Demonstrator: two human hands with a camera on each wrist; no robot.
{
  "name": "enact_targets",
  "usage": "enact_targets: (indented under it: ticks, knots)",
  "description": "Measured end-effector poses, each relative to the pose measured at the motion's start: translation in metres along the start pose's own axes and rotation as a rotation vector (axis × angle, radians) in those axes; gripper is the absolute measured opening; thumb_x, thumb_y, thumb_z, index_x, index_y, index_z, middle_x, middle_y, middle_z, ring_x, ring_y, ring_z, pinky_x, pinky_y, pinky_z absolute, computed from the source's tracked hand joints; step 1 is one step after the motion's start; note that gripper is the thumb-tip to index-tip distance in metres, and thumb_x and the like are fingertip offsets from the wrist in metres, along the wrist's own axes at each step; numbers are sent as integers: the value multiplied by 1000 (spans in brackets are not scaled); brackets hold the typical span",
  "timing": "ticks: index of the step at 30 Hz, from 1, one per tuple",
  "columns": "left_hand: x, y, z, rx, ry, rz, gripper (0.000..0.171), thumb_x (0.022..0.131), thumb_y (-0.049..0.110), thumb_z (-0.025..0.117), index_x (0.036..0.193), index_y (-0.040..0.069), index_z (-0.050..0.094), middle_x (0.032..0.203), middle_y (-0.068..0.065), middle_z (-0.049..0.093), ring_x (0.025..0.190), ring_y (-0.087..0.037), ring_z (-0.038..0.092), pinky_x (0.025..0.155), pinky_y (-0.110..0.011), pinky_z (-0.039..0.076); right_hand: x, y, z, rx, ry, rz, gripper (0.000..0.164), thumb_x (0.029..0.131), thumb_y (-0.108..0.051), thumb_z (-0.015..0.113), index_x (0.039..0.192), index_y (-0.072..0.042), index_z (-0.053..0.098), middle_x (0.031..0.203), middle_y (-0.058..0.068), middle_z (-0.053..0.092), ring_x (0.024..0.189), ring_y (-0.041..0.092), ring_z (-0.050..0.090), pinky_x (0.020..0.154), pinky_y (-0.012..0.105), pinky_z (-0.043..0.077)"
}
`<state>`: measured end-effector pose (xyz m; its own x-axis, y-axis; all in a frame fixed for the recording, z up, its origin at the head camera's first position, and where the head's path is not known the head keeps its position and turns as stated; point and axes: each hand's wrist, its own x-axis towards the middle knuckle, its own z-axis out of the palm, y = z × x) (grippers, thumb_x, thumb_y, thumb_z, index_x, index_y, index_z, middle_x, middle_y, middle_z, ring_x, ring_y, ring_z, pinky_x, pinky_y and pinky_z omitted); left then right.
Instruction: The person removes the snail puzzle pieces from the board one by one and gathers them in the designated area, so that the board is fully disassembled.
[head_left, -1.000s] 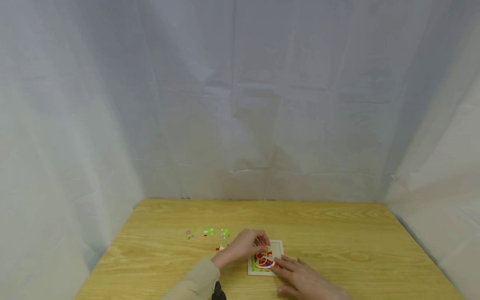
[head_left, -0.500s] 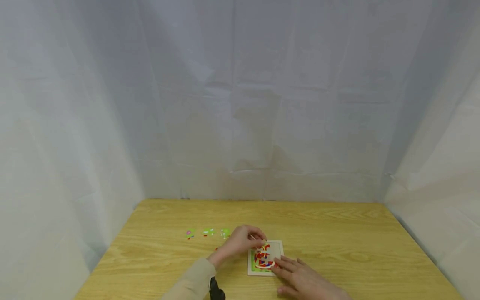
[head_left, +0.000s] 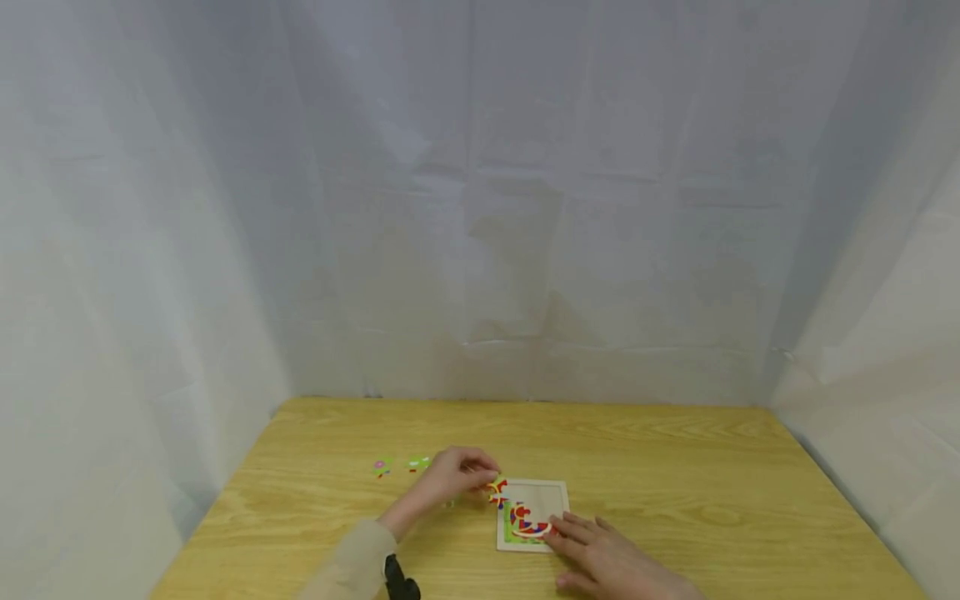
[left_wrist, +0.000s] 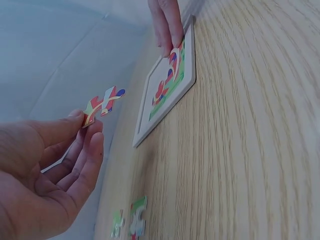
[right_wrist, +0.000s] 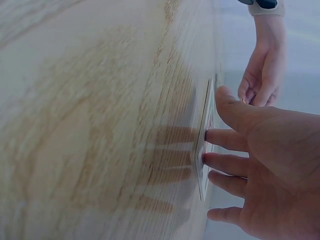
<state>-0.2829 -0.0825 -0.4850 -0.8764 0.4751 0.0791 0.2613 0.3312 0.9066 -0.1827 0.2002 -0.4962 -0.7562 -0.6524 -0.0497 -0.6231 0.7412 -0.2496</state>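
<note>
My left hand [head_left: 448, 483] pinches a jigsaw piece [left_wrist: 91, 109] between thumb and fingertips, raised off the table just left of the puzzle tray. Red, yellow, pale green and blue show on the piece, whose knobbed outline could be two pieces joined; I cannot tell. The square wooden puzzle tray [head_left: 549, 493] lies flat, its upper and right parts bare. Red, blue and green pieces [head_left: 525, 528] fill its lower left. My right hand [head_left: 603, 557] rests with extended fingers at the tray's lower right, fingertips on the pieces and edge.
Loose puzzle pieces lie on the wooden table [head_left: 675, 467] left of the tray, among them a green one with a pink spot [head_left: 380, 467] and a green and white one [head_left: 417, 463]. Another loose piece [left_wrist: 138, 217] shows below my left hand. Pale sheeting [head_left: 480, 250] surrounds the table.
My left hand has moved left from over the tray, carrying the red and yellow piece out of it. The tray's upper area is now bare. My right hand has stayed in place.
</note>
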Motion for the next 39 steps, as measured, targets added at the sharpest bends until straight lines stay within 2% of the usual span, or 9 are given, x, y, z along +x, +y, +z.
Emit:
enact_targets:
  ticks: [6,12,14,19,24,27,32,36,39]
  knots:
    - [-13,-4,-17,-38,0,-24,20,98,12,68,110,-3,72,95,-13,72,87,-35,70,75,-46,60,0,0,-1,7,-16,10,62,101,-54,51,149,-15,52,154,11,47,142,35,43,106,67,37]
    - [-26,-10,-37,32,27,-35,20,98,15,68,110,-1,73,96,-11,73,85,-27,70,74,-41,60,0,0,-1,25,-29,15,62,101,-54,51,149,-15,52,155,11,47,143,35,42,107,66,37]
    - [-30,-12,-45,17,38,-59,22,99,15,67,112,-2,72,98,-11,72,86,-25,69,75,-41,60,1,0,-1,27,-29,12,62,101,-54,52,150,-15,51,155,11,47,143,34,42,107,66,37]
    - [-39,-19,-65,-23,94,-102,23,99,12,66,113,-7,71,97,-12,72,84,-22,69,77,-43,60,0,0,-2,34,-26,5,62,101,-54,51,150,-15,51,155,11,47,143,35,41,107,67,37]
    - [-44,-28,-79,41,147,-92,21,98,9,67,109,-8,72,94,-15,73,82,-24,70,72,-40,60,1,1,-2,46,-35,14,63,102,-55,49,150,-15,50,156,10,45,144,34,40,110,64,35]
    - [-47,-34,-83,63,162,-94,20,97,7,67,107,-10,71,94,-17,74,81,-22,70,69,-35,60,2,1,-2,49,-39,15,63,102,-55,49,151,-15,50,156,9,45,145,33,40,110,64,35]
    - [-49,-45,-81,128,187,-126,13,94,6,71,99,-5,73,84,-9,72,71,-12,64,61,-25,55,2,0,-2,43,-33,13,63,102,-55,49,150,-15,50,156,10,45,144,34,41,109,64,36]
    - [-50,-50,-77,173,190,-139,9,92,6,73,95,-2,74,81,-5,71,68,-13,62,58,-23,53,1,-1,-3,43,-29,8,63,102,-55,49,150,-15,51,156,10,46,144,33,41,108,64,37]
    - [-52,-50,-76,216,184,-97,12,88,6,78,94,-2,74,82,-7,72,69,-15,64,59,-23,53,1,-1,-3,35,-14,-11,62,102,-54,49,149,-14,52,154,12,47,142,34,43,106,65,38]
